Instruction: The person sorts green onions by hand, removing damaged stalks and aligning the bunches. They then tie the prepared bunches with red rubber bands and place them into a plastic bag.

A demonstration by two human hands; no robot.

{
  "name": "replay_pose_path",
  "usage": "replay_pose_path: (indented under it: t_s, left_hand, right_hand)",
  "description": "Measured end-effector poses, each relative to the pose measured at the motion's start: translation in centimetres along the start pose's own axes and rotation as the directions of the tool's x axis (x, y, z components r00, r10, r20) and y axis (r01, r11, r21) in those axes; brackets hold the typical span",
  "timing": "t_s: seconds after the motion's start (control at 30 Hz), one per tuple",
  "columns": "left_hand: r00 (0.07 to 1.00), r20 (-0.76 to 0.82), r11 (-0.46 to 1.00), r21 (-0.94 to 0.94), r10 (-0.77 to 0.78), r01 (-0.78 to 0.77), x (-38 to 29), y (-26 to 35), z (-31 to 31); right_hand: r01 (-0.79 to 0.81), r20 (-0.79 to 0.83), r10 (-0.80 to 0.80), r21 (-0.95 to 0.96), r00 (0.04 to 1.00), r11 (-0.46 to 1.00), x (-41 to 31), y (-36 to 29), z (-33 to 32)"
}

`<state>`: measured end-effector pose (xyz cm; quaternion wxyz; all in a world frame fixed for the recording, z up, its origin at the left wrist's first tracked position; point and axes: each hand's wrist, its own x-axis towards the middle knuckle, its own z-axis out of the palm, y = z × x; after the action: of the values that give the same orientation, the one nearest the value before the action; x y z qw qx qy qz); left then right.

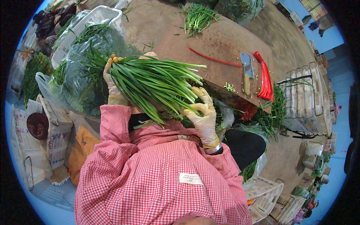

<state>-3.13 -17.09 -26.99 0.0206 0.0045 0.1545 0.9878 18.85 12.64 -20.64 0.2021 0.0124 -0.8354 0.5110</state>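
Observation:
My left hand, in a pale glove with yellowed fingertips, grips a loose bunch of garlic chives near the leafy end. The flat green leaves fan across in front of me, with their pale cut ends towards the right. My right hand, gloved too, is at those pale ends with thumb and forefinger curled close together. Whether it pinches a stalk is hard to make out. Beyond the bunch is a brown board, bearing a cleaver with a light wooden handle and a bundle of red ties.
A single red strip and chopped pale bits lie on the board, with more chives at its far end. To the left, a plastic bag of greens leans by a white crate. Stacked white crates stand right.

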Motion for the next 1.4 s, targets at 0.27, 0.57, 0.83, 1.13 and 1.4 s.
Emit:
replay_pose_path:
  t_s: [0.27, 0.57, 0.83, 1.13, 1.4]
  left_hand:
    - [0.999, 0.031, 1.0, 0.005, -0.027, 0.027, 0.9, 1.2, -2.2]
    - [0.981, -0.165, 0.931, 0.362, 0.107, -0.041, 2.1, 3.6, -4.4]
    - [0.963, 0.131, 0.961, 0.176, -0.236, 0.212, 3.2, 6.2, -8.5]
    - [0.96, 0.155, 0.971, 0.094, -0.234, 0.221, 2.7, 6.1, -8.2]
    - [0.966, 0.129, 0.968, 0.152, -0.222, 0.202, 2.9, 6.2, -7.5]
  right_hand:
    - [-0.205, 0.218, 0.181, 0.09, 0.959, 0.975, -3.1, 2.9, -7.3]
    - [-0.611, -0.047, 0.61, -0.042, 0.791, 0.79, -7.6, 3.5, -18.7]
    - [-0.571, -0.269, 0.746, 0.503, 0.61, 0.649, -9.3, 4.8, -22.3]
    - [-0.286, -0.023, 0.64, 0.882, 0.768, 0.375, -10.0, 7.1, -20.5]
    - [-0.322, 0.054, 0.55, 0.857, 0.833, 0.403, -9.3, 7.0, -18.7]
